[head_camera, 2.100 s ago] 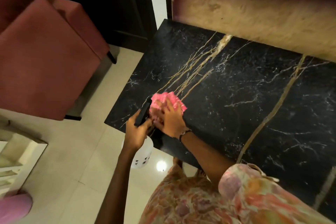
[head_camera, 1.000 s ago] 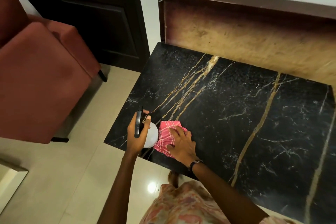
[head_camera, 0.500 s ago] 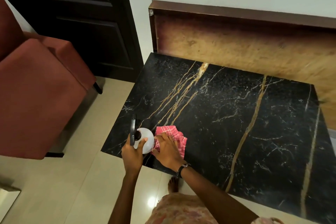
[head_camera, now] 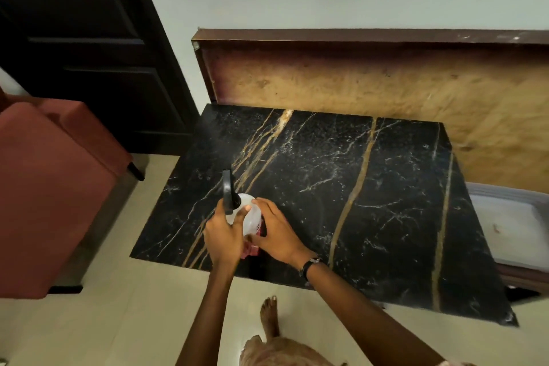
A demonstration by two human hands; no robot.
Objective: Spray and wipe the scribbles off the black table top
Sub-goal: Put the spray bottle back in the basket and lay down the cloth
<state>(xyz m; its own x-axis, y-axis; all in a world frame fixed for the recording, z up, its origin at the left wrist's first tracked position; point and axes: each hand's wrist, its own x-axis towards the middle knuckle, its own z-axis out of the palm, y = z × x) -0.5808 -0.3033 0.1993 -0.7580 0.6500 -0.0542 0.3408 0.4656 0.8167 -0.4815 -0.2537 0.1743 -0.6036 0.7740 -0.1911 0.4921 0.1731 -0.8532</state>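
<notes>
Left hand wrapped around neck of translucent white spray bottle with black trigger head, held above near left corner of black gold-veined marble table. Right hand cupped against bottle body, pink checked cloth mostly hidden beneath both hands. No scribbles discernible on visible surface; probably mid-task, with spraying and wiping of remaining area likely left.

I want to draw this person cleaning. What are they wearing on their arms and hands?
Both arms are bare, with no sleeves showing along them. The left hand has nothing on it. The right hand has no glove, but a dark wristwatch with a thin strap sits on that wrist. No rings show.
</notes>
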